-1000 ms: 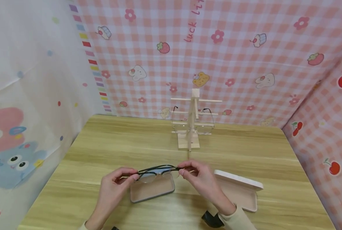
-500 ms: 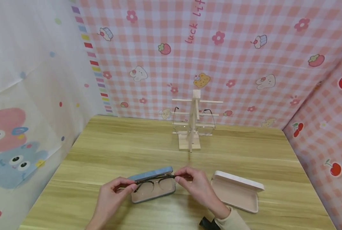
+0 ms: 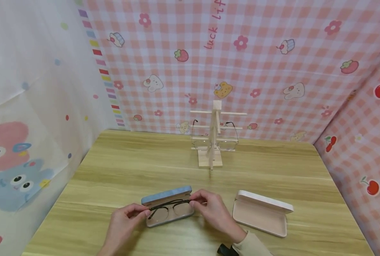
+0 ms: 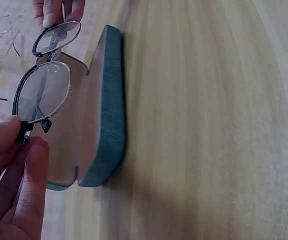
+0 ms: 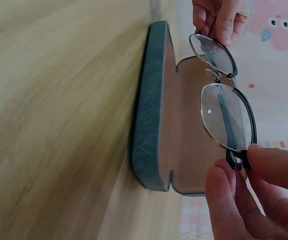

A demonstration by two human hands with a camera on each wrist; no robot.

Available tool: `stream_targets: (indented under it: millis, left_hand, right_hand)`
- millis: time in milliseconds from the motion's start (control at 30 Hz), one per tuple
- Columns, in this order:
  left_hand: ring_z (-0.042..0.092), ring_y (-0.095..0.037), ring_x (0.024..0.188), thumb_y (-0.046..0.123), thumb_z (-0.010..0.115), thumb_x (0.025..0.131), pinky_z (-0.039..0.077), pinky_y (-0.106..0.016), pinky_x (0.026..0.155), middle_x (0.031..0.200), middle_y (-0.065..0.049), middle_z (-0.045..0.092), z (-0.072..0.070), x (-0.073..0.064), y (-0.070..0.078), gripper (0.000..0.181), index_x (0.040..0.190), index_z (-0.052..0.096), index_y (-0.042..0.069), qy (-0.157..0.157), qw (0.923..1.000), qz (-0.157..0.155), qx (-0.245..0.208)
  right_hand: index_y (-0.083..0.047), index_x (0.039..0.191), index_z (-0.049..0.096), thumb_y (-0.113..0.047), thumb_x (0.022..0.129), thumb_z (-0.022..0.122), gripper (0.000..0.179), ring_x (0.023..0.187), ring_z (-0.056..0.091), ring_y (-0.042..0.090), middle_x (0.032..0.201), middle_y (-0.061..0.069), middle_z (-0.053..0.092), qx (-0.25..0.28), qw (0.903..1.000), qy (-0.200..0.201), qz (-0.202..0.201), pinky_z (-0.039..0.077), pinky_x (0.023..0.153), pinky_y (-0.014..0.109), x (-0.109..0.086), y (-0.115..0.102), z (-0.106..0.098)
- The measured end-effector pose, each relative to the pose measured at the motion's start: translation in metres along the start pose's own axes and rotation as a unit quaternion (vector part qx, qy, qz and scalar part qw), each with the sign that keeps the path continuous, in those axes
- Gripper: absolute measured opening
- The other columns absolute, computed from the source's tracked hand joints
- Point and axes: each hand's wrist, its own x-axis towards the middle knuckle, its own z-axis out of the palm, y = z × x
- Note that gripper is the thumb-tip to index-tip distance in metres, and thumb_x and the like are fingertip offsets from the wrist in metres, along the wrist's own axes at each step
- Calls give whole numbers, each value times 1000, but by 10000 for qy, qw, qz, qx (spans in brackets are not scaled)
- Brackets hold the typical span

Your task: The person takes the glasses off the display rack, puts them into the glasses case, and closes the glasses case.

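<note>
A pair of black half-rim eyeglasses (image 3: pixel 170 205) with folded temples is held level between both hands. My left hand (image 3: pixel 124 222) pinches its left hinge corner between thumb and fingers; my right hand (image 3: pixel 213 209) pinches the opposite corner. Below and behind the glasses lies an open blue-green glasses case (image 3: pixel 167 194) with a beige lining, its lid raised at the back. In the left wrist view the lenses (image 4: pixel 44 92) hang in front of the case's lining, apart from it. The right wrist view shows the same eyeglasses (image 5: pixel 229 117) at the case's mouth.
To the right, an open white glasses case (image 3: pixel 261 215) with a beige lining stands on the wooden table (image 3: pixel 139 160). A wooden display rack (image 3: pixel 213 135) at the back holds wire-framed glasses (image 3: pixel 227 145). Patterned cloths hang behind and at both sides.
Both hands have lowered the eyeglasses toward the front of the table and over the blue-green case. More of the case's raised lid shows now. The white case and rack stay put.
</note>
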Motion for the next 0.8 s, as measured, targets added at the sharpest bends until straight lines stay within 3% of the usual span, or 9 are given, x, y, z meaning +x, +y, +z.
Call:
stream_targets:
  millis: [267, 600, 800]
  left_hand:
    - [66, -9, 74, 8, 84, 86, 55, -21, 65, 87, -1, 76, 6, 7, -11, 8, 93, 80, 7, 36, 9991, -122, 406]
    - [62, -6, 71, 9, 86, 84, 52, -20, 63, 81, 2, 75, 9, 16, -22, 7, 83, 80, 11, 102, 9950, 191, 977]
    - [64, -5, 73, 10, 87, 83, 53, -20, 66, 83, 3, 76, 10, 20, -25, 8, 82, 80, 14, 128, 9928, 199, 1174]
  right_hand:
    - [-8, 99, 75, -4, 94, 73, 7, 87, 72, 16, 95, 0, 75, -304, 9995, 16, -85, 59, 76, 24, 11, 11, 6]
    - [-10, 93, 79, -4, 91, 75, 7, 83, 70, 8, 93, -1, 76, -754, 9969, -40, -238, 57, 73, 23, 19, 20, 8]
    - [-13, 91, 80, -6, 90, 78, 7, 85, 68, 7, 94, -3, 76, -1099, 9933, -44, -345, 55, 75, 25, 20, 23, 10]
